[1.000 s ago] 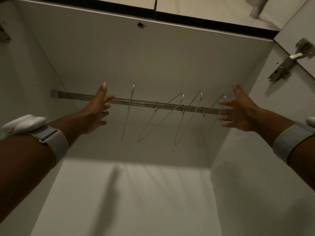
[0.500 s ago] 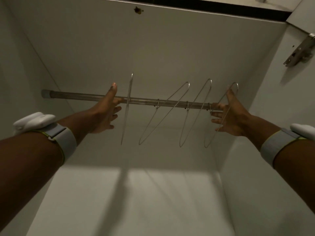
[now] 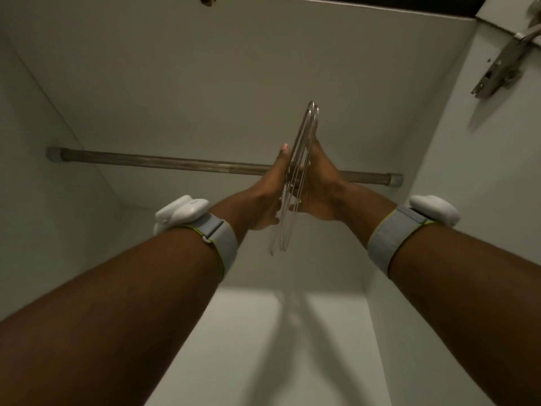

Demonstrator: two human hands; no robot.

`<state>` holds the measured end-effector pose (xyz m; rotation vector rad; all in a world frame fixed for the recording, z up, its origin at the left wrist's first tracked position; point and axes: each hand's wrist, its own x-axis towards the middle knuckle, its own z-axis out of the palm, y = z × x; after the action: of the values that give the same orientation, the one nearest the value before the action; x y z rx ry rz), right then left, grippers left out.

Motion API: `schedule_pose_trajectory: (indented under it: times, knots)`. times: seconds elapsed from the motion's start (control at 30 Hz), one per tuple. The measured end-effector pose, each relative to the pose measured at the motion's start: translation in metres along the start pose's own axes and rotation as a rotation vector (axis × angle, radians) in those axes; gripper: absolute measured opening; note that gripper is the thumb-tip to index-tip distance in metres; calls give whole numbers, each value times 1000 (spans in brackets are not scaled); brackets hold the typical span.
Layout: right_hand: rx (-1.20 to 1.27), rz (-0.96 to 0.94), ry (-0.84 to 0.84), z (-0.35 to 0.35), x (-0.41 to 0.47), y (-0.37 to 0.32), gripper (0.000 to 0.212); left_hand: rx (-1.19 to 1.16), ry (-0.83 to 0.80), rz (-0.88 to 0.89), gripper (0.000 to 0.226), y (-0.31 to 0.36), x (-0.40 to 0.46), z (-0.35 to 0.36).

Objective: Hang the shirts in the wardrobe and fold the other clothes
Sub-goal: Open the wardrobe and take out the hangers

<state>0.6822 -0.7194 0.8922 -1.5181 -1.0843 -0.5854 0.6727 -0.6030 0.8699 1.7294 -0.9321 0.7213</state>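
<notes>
Several thin wire hangers point(image 3: 309, 124) hang bunched together on the metal rail point(image 3: 164, 163) inside the white wardrobe. My left hand point(image 3: 270, 189) presses its flat palm against the bunch from the left. My right hand point(image 3: 317, 183) presses against it from the right with straight fingers. The hangers' tops rise above my fingertips and their lower ends stick out below my palms. No shirts or other clothes are in view.
The wardrobe's back panel point(image 3: 234, 68) and side walls close in around the rail. A metal door hinge point(image 3: 500, 71) sits at the upper right. The wardrobe floor point(image 3: 263, 347) lies below my arms. Both wrists carry grey bands with white devices.
Both hands have swept inward along the rail. The hangers, spread apart before, are now squeezed into one bunch between my palms. The camera has tilted further up.
</notes>
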Motion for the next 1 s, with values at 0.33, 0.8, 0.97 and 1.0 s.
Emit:
schedule_pose_trajectory:
  times: [0.33, 0.8, 0.97, 1.0]
  knots:
    - [-102, 27, 72, -17, -32, -51, 115, -101, 222, 25, 82, -17, -11, 10]
    - [-1480, 68, 165, 46, -42, -157, 49, -1166, 174, -346, 77, -17, -25, 26]
    - [-1741, 138, 150, 56, -59, -144, 40, -1246, 171, -257, 53, 5, -26, 41]
    - [-1756, 136, 152, 55, -62, -139, 42, -1258, 180, -248, 50, 10, -25, 42]
